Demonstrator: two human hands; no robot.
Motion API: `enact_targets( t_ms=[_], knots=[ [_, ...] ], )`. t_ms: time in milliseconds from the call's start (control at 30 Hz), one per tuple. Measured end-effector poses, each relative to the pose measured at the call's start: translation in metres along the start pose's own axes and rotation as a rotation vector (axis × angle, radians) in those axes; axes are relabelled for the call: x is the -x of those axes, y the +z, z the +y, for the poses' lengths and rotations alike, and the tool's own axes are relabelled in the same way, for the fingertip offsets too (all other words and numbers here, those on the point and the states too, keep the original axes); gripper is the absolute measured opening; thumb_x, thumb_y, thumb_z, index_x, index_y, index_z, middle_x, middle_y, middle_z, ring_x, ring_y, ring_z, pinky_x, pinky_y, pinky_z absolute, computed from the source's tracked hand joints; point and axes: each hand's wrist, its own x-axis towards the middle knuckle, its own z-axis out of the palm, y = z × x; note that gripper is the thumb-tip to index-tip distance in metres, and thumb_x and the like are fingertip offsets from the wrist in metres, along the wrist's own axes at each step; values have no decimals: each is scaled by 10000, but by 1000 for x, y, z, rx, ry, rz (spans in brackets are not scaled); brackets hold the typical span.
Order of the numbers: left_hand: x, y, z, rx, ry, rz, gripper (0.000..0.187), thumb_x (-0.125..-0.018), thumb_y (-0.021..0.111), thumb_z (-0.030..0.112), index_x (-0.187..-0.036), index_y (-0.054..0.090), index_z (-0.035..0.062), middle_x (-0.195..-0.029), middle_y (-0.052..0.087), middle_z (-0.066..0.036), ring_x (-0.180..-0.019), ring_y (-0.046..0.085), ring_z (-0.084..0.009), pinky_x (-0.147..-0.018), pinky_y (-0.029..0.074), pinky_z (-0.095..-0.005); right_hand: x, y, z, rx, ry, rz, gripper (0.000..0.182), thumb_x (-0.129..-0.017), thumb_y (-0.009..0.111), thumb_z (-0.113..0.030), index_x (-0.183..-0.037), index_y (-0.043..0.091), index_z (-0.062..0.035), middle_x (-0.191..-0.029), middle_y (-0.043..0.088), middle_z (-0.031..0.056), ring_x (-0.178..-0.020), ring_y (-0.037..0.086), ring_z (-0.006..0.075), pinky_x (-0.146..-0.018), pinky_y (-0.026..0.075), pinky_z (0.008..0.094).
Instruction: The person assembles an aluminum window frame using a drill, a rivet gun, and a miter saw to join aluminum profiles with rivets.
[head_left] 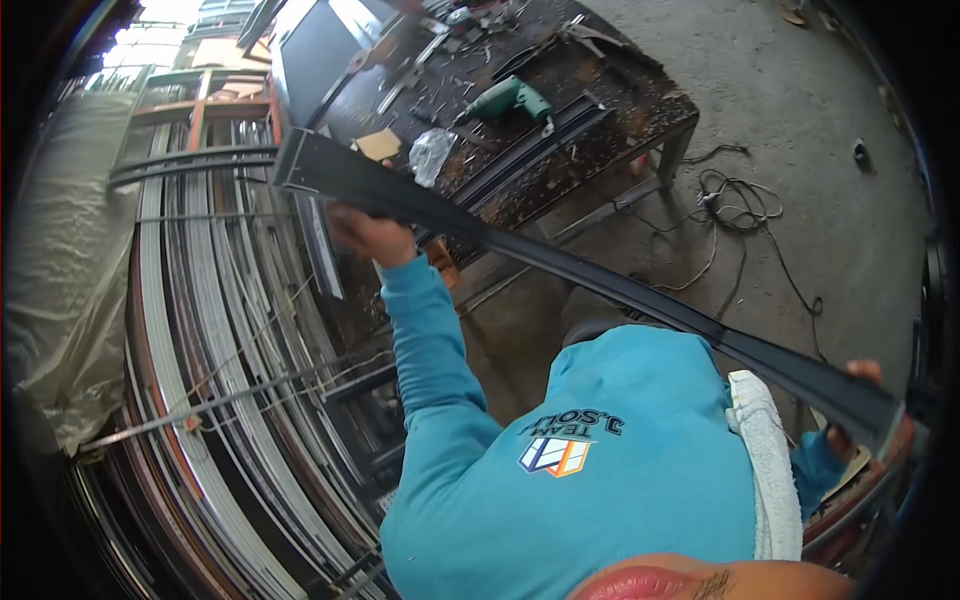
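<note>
A long dark metal profile (590, 278) runs diagonally in front of my chest, its wide left end raised over the table and its other end low at the right. My left hand (375, 236) is closed on it near the left end, partly hidden behind it. At the far right end, my right hand (892, 435) grips the profile, with fingers showing on both sides of it. Some of the right hand is lost in the dark image edge.
A cluttered worktable (640, 140) carries a green drill (508, 100), clear plastic (432, 155), tools and scraps. Long profiles fill a rack (200, 330) at the left, beside a draped sheet (75, 250). Cables (735, 200) lie on the floor at the right.
</note>
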Motion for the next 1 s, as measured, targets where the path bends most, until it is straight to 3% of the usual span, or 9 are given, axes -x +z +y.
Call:
enact_targets(
  t_ms=[200,333,367,500,633,733,833,933,1000],
  knots=[
    [-14,6,12,239,-196,53,643,-978,301,598,-1168,510,21,-946,639,-164,-804,683,-275,-688,617,-391,-40,35,-35,-76,-68,-147,659,-809,656,-375,-1321,423,-32,-1284,471,98,-1234,393,209,-1033,275,353],
    [-15,8,14,280,-177,101,653,-971,268,620,-1207,504,59,-928,627,-131,-828,680,-262,-710,620,-383,-54,43,-41,-105,-94,-188,629,-780,676,-337,-1278,431,-43,-1239,474,92,-1178,407,211,-987,293,355],
    [-20,8,8,238,-166,187,706,-925,230,710,-1138,576,133,-870,656,-124,-846,681,-282,-672,622,-375,-56,45,-41,-114,-96,-196,622,-772,681,-328,-1268,434,-45,-1228,475,90,-1164,410,212,-975,297,356],
    [-23,4,16,269,-141,162,684,-914,239,725,-1106,588,170,-829,664,-106,-827,689,-273,-644,626,-396,-60,47,-45,-129,-101,-212,596,-743,701,-290,-1226,442,-56,-1183,478,84,-1109,424,214,-930,315,357],
    [-25,-1,23,358,-133,119,691,-905,233,736,-1099,592,178,-842,669,-112,-828,693,-280,-613,631,-427,-63,45,-47,-141,-105,-219,573,-714,722,-252,-1184,451,-67,-1138,481,78,-1054,437,216,-884,332,359],
    [-21,0,37,349,-129,40,699,-940,207,690,-1150,566,129,-819,657,-84,-799,691,-240,-691,619,-343,-65,45,-50,-152,-107,-225,558,-692,737,-224,-1152,457,-75,-1104,483,74,-1012,447,218,-850,345,361],
    [-21,-2,38,411,-174,70,706,-934,209,699,-1145,566,127,-811,660,-92,-798,693,-250,-660,618,-342,-69,44,-57,-157,-111,-224,546,-670,752,-196,-1120,464,-84,-1070,485,69,-970,457,219,-815,358,362],
    [-25,-6,27,294,-129,75,664,-927,252,700,-1182,546,162,-847,665,-108,-816,692,-273,-627,627,-464,-69,35,-69,-159,-120,-196,536,-648,767,-167,-1089,470,-92,-1037,488,65,-929,467,221,-781,372,364],
    [-31,9,28,315,-117,156,666,-944,269,673,-1178,551,117,-855,652,-96,-798,686,-260,-675,619,-408,-66,25,-83,-161,-138,-154,531,-634,777,-148,-1068,475,-97,-1014,489,62,-901,474,222,-758,380,365]
  ],
)
